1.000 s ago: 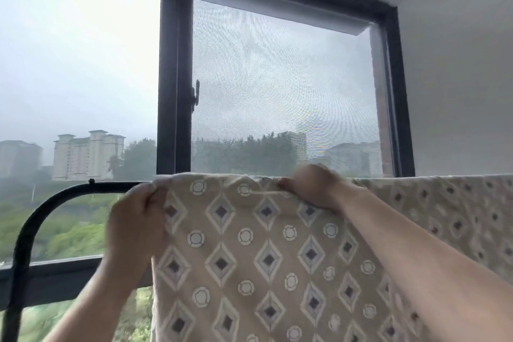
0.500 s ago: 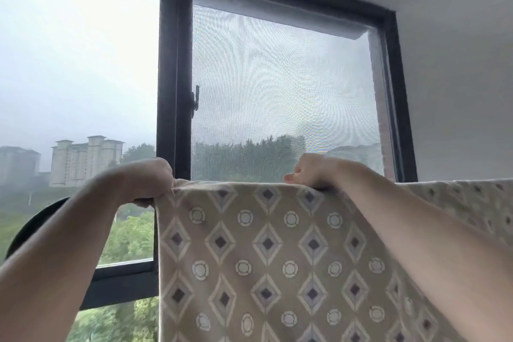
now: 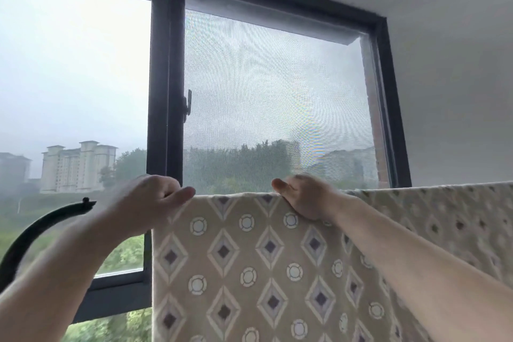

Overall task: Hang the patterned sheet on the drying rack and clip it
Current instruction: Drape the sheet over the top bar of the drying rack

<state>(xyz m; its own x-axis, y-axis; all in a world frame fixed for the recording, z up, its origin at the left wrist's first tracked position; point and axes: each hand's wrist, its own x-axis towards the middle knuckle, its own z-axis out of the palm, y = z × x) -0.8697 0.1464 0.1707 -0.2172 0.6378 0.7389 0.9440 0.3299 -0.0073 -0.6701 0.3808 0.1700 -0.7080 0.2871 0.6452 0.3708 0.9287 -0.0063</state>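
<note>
Already draped, the patterned sheet hangs over the top bar of the drying rack in front of a dark-framed window, its beige diamond-and-circle cloth falling out of view at the bottom. The left hand curls at the sheet's left corner, thumb tip touching the top fold, though whether its fingers actually pinch the cloth cannot be told. The right hand lies over the top edge a little further along, fingers loosely bent and pressing the fold rather than closed tight on it. Hanging looks largely done; the clipping appears still to come, as no clip shows on the sheet or in either hand. The sheet's left edge drops straight down just right of the window's middle post, leaving the rack's curved black end bare and exposed beyond the left hand. To the right, the cloth runs on along the bar past the right forearm to the picture's edge. Open room lies above the bar and to the left; the window screen stands behind, how close cannot be judged.
</note>
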